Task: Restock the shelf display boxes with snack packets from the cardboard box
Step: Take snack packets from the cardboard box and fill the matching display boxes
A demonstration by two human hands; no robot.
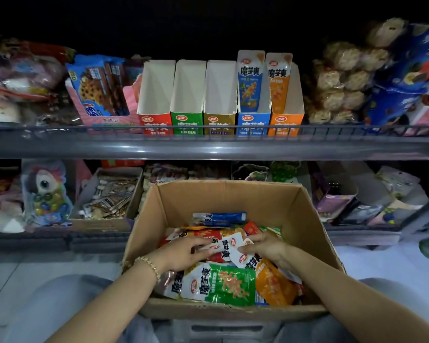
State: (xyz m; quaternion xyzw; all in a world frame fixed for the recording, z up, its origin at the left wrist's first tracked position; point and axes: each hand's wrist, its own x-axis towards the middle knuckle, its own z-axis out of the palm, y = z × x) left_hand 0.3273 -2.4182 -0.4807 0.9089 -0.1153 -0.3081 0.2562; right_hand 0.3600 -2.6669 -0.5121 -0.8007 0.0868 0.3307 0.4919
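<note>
Forearms angle down into the open brown cardboard box (221, 196); left hand (183, 253) and right hand (264, 246) meet mid-pile, curled fingers (200, 243) of both pinching white-and-red snack packets (227, 248) lying between their fingertips.

Retail shop, snack aisle. A row of five colour-coded display boxes (219, 100) sits on a grey metal shelf (208, 147) with a wire front rail, with cookie packs (97, 87) left of the boxes and bagged puffed snacks (342, 80) right of them. Below the boxes is a lower tier with a sachet carton (109, 196) and a toy blister pack (47, 194), plus an open cardboard box (233, 196) of snack packets (223, 283).
</note>
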